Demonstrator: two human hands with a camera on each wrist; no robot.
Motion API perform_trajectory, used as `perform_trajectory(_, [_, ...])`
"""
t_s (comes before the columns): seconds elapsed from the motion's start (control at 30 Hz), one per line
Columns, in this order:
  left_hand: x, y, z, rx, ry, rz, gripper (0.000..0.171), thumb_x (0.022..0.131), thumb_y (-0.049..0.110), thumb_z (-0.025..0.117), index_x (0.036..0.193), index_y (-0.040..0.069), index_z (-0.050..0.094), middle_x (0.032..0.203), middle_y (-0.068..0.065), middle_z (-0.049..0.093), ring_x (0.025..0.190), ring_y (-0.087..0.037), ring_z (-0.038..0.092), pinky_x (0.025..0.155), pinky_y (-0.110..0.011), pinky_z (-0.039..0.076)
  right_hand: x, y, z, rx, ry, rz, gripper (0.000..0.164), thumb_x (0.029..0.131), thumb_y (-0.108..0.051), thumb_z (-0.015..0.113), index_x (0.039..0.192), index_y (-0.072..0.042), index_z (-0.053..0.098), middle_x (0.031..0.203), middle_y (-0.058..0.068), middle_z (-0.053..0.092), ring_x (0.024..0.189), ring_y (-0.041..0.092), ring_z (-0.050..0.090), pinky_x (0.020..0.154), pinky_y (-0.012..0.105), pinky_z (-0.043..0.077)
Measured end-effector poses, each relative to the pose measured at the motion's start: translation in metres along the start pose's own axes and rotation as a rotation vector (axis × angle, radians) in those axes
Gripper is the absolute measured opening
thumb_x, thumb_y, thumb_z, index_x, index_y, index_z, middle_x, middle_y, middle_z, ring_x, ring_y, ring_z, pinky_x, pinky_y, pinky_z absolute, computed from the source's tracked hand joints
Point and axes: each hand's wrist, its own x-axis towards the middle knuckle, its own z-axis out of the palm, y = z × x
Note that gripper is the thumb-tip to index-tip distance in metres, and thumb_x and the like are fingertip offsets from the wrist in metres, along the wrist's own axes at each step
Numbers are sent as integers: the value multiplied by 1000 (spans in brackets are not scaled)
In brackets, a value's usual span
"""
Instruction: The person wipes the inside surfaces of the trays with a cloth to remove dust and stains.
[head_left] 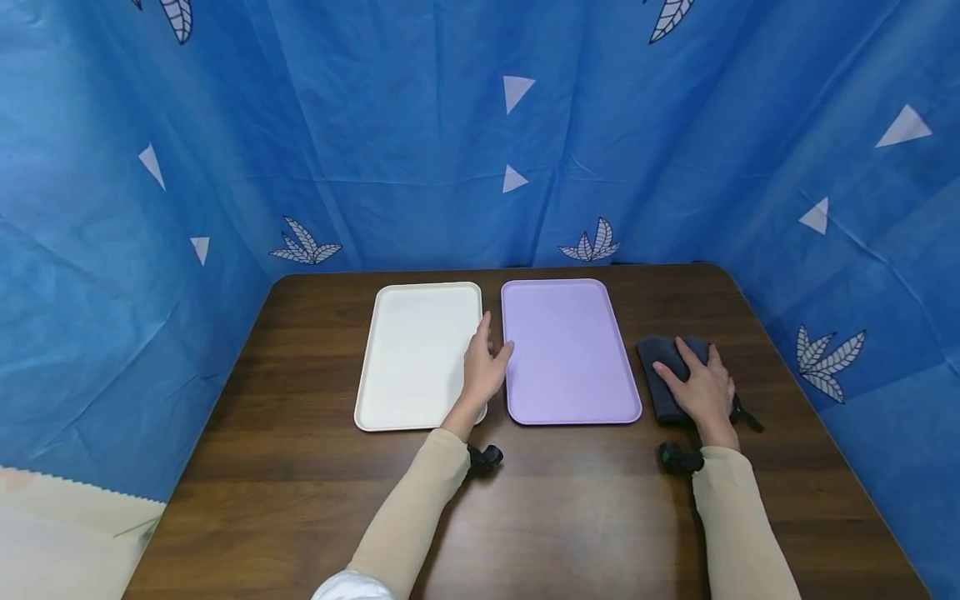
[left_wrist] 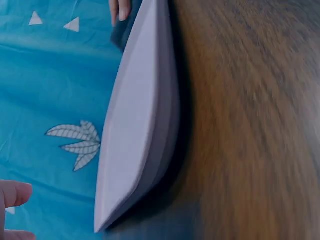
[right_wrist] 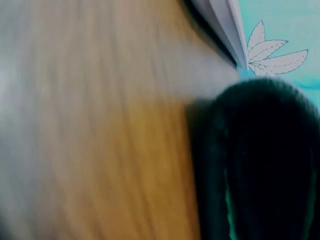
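A dark grey folded cloth (head_left: 666, 404) lies on the right side of the table. My right hand (head_left: 703, 392) rests on top of it, thumb and fingers spread over the fabric. Up close in the right wrist view, the rounded fold of the cloth (right_wrist: 270, 150) fills the lower right. My left hand (head_left: 483, 367) is over the right edge of the white tray (head_left: 412, 358), beside the purple tray (head_left: 573, 354). Its fingers are extended, with nothing held. At the lower left of the left wrist view, fingertips (left_wrist: 17, 194) show apart from the purple tray (left_wrist: 130, 115).
Both trays lie side by side on the brown wooden table (head_left: 300, 475), with a narrow gap between them. A blue curtain (head_left: 435, 150) with leaf and triangle prints hangs behind and around the table. A dark strap end (head_left: 748, 417) sticks out beside my right wrist.
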Motion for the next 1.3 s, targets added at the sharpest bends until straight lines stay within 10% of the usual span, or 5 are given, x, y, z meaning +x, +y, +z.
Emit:
perform_trajectory(0.27, [9,-3,25,187,15,-40,63,96,17,57,151,4,31,148,-21,44,134,-39,44,110,-51,37,0,2,7,-19,12,6,76,96,-62,42,155,-18,25,156,38,1,136,63,13,106,75,10])
perform_trajectory(0.63, [16,-8,50,505,98,11,60,87,0,64,144,7,45,128,-19,56,108,-34,52,87,-42,47,-2,3,10,-27,44,-3,67,99,-56,41,154,-17,30,156,37,7,135,65,14,106,79,-4])
perform_trajectory(1.3, [19,-9,50,312,224,44,56,82,-12,54,137,-4,50,112,-27,65,98,-43,65,84,-50,53,-3,2,12,-39,48,17,66,100,-55,40,154,-19,30,157,35,6,134,62,18,102,75,15])
